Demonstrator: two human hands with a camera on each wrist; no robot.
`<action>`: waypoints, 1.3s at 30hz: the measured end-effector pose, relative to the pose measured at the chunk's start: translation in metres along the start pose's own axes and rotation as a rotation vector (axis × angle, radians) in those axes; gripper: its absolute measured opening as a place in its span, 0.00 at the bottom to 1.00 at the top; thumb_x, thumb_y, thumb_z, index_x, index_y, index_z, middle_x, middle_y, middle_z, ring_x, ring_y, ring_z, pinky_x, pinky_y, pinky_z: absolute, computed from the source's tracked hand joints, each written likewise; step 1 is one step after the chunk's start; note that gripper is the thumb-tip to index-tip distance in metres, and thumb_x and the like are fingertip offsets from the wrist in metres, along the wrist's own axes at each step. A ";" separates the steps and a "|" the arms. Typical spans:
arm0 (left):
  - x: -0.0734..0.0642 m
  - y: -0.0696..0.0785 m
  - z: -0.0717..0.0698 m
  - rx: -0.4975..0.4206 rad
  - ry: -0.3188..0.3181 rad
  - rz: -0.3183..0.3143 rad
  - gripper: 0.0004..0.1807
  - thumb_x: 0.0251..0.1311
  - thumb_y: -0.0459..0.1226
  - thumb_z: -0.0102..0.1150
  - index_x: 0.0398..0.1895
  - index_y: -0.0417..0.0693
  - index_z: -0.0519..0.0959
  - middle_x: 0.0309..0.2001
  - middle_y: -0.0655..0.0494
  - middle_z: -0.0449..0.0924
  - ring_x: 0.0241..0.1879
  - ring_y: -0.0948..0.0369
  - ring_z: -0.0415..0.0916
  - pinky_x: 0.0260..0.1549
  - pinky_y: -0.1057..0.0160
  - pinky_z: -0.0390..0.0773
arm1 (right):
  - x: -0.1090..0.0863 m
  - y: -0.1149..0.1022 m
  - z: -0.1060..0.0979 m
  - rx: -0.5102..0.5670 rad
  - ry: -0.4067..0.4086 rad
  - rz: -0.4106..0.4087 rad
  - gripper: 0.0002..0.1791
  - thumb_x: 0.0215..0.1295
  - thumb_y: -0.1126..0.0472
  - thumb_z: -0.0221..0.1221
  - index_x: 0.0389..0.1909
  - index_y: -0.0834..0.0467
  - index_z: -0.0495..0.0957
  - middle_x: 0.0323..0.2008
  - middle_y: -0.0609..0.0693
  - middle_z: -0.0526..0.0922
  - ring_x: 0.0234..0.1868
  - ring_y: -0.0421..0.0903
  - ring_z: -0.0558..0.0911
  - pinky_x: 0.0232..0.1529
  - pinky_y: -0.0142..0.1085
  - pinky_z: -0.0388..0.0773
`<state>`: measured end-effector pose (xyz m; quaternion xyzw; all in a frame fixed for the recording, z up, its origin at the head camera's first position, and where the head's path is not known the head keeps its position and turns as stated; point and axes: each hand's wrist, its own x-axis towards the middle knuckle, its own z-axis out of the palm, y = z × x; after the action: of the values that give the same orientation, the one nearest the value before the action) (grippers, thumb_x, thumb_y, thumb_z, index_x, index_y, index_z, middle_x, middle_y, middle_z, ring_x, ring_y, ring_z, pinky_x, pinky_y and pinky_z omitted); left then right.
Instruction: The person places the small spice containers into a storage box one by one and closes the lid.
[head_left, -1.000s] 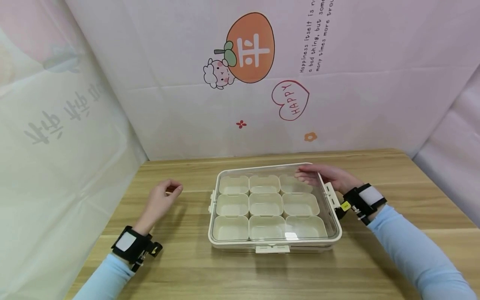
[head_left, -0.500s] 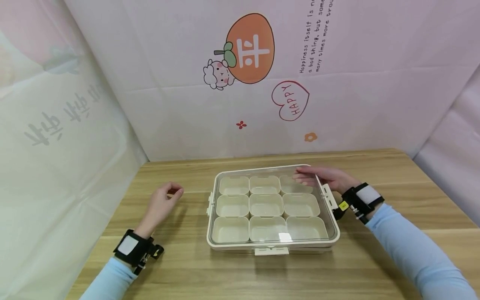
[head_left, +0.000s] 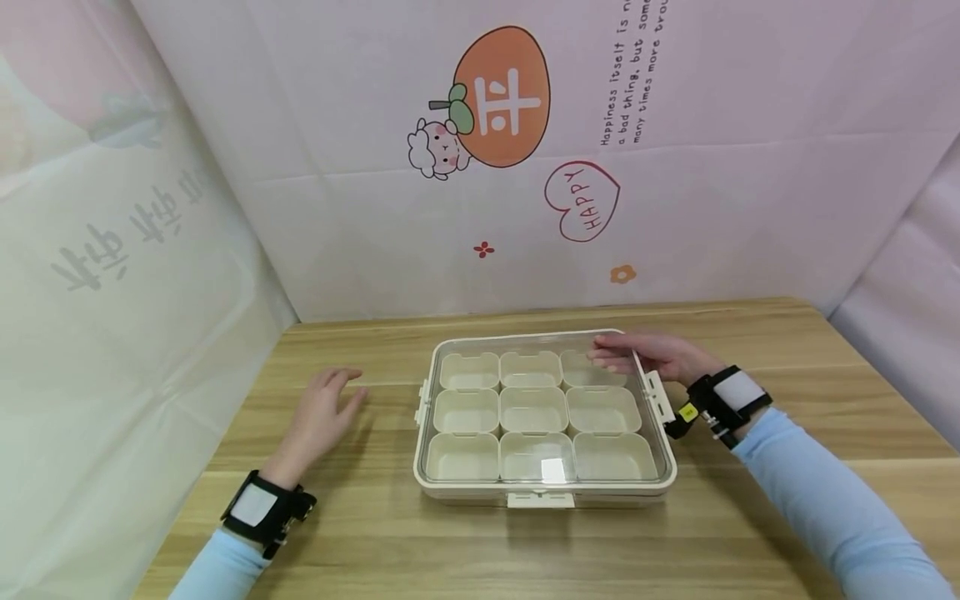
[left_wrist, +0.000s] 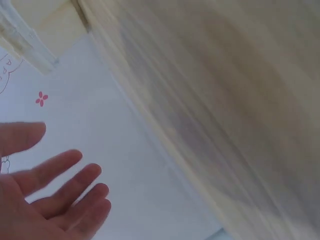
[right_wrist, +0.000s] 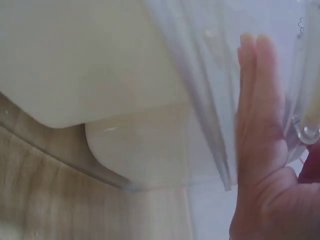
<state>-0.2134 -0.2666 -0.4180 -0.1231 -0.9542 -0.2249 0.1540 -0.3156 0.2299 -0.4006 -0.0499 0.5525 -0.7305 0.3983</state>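
Note:
A storage box (head_left: 480, 502) with a clear, cream-rimmed lid (head_left: 545, 490) stands on the table. Several cream cups (head_left: 532, 410) show through the lid in rows. At the back right corner my right hand (head_left: 663, 354) holds the lid's edge, its fingers reaching in beneath it. Those fingers (right_wrist: 257, 100) look straight in the right wrist view, between the box wall and the lid, with the thumb partly hidden at the lid's other side. My left hand (head_left: 322, 414) hovers left of the box, fingers spread and holding nothing.
Cream clips (head_left: 540, 500) sit on the lid's front and sides. A wooden table (head_left: 360, 542) carries the box. Behind it hangs a white printed cloth (head_left: 360, 233), with another cloth (head_left: 150, 350) along the left side.
My left hand's fingers have spread apart from a loose curl. The lid's right side has shifted slightly left and lower, with my right hand still at its edge.

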 end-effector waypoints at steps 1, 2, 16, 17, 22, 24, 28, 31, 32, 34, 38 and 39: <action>-0.001 -0.001 0.000 0.017 0.004 0.020 0.21 0.64 0.39 0.56 0.55 0.33 0.73 0.55 0.35 0.73 0.57 0.41 0.67 0.57 0.42 0.67 | -0.001 0.000 0.001 -0.015 0.002 0.005 0.17 0.75 0.63 0.40 0.41 0.59 0.79 0.38 0.53 0.87 0.38 0.42 0.86 0.42 0.30 0.80; -0.002 -0.002 -0.001 0.033 0.005 0.036 0.22 0.64 0.39 0.55 0.56 0.33 0.73 0.56 0.35 0.72 0.58 0.41 0.67 0.57 0.42 0.66 | -0.001 0.000 0.001 -0.032 0.007 0.008 0.16 0.75 0.63 0.41 0.41 0.59 0.79 0.38 0.52 0.87 0.38 0.42 0.86 0.41 0.30 0.81; -0.011 -0.010 -0.001 0.118 0.001 0.169 0.25 0.60 0.38 0.60 0.58 0.32 0.71 0.60 0.33 0.68 0.62 0.38 0.62 0.61 0.39 0.61 | -0.008 -0.003 0.007 -0.210 0.042 -0.027 0.14 0.75 0.64 0.38 0.52 0.64 0.70 0.42 0.49 0.85 0.42 0.40 0.84 0.48 0.35 0.79; -0.011 -0.010 -0.001 0.112 -0.002 0.161 0.26 0.60 0.39 0.60 0.58 0.33 0.71 0.61 0.33 0.67 0.62 0.38 0.62 0.61 0.39 0.60 | -0.008 -0.003 0.008 -0.229 0.064 -0.040 0.13 0.75 0.65 0.39 0.52 0.65 0.68 0.41 0.49 0.84 0.42 0.40 0.84 0.48 0.34 0.79; -0.012 -0.009 -0.004 0.101 -0.027 0.128 0.26 0.62 0.40 0.58 0.59 0.33 0.70 0.63 0.33 0.65 0.64 0.38 0.58 0.62 0.39 0.58 | -0.009 -0.001 0.014 -0.244 0.176 -0.096 0.16 0.74 0.67 0.41 0.56 0.73 0.60 0.37 0.47 0.83 0.40 0.38 0.84 0.44 0.30 0.80; -0.011 -0.008 -0.004 0.108 -0.036 0.125 0.26 0.62 0.41 0.58 0.59 0.33 0.70 0.63 0.34 0.65 0.65 0.38 0.58 0.63 0.39 0.57 | -0.007 0.000 0.016 -0.230 0.188 -0.104 0.18 0.74 0.68 0.41 0.58 0.74 0.58 0.36 0.47 0.83 0.40 0.38 0.84 0.43 0.29 0.80; -0.011 -0.007 -0.004 0.112 -0.044 0.120 0.26 0.62 0.41 0.58 0.59 0.34 0.70 0.63 0.34 0.65 0.65 0.38 0.57 0.63 0.38 0.57 | -0.006 0.000 0.016 -0.206 0.190 -0.119 0.13 0.73 0.69 0.39 0.54 0.72 0.63 0.34 0.47 0.84 0.38 0.39 0.85 0.42 0.28 0.80; -0.011 -0.007 -0.003 0.110 -0.047 0.117 0.26 0.62 0.41 0.58 0.59 0.34 0.70 0.64 0.34 0.64 0.65 0.37 0.57 0.63 0.38 0.57 | -0.007 -0.002 0.015 -0.198 0.200 -0.131 0.11 0.73 0.70 0.39 0.47 0.67 0.69 0.33 0.48 0.84 0.36 0.38 0.84 0.39 0.27 0.80; -0.011 -0.007 -0.003 0.109 -0.048 0.116 0.26 0.62 0.41 0.58 0.59 0.33 0.69 0.64 0.34 0.64 0.65 0.37 0.57 0.63 0.38 0.57 | -0.008 -0.003 0.015 -0.205 0.197 -0.137 0.11 0.73 0.70 0.39 0.45 0.66 0.70 0.32 0.48 0.84 0.36 0.38 0.84 0.39 0.26 0.80; -0.011 -0.007 -0.003 0.102 -0.051 0.110 0.26 0.62 0.40 0.57 0.60 0.33 0.69 0.64 0.33 0.64 0.66 0.37 0.56 0.63 0.38 0.57 | -0.010 -0.005 0.014 -0.202 0.208 -0.139 0.11 0.72 0.70 0.39 0.42 0.64 0.72 0.32 0.48 0.84 0.35 0.38 0.84 0.38 0.26 0.80; -0.011 -0.007 -0.003 0.094 -0.056 0.097 0.27 0.63 0.40 0.57 0.60 0.33 0.68 0.64 0.34 0.63 0.66 0.38 0.55 0.63 0.38 0.56 | -0.013 -0.008 0.014 -0.219 0.216 -0.134 0.11 0.72 0.70 0.40 0.42 0.64 0.72 0.32 0.48 0.84 0.35 0.37 0.84 0.38 0.26 0.80; -0.012 -0.007 -0.004 0.094 -0.057 0.095 0.27 0.63 0.40 0.57 0.60 0.33 0.68 0.64 0.34 0.63 0.66 0.38 0.55 0.63 0.38 0.56 | -0.013 -0.008 0.014 -0.222 0.226 -0.129 0.11 0.72 0.70 0.40 0.42 0.65 0.72 0.32 0.48 0.84 0.34 0.37 0.84 0.37 0.26 0.80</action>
<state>-0.2038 -0.2764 -0.4218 -0.1673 -0.9608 -0.1688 0.1427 -0.3040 0.2283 -0.3833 -0.0462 0.6666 -0.6902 0.2778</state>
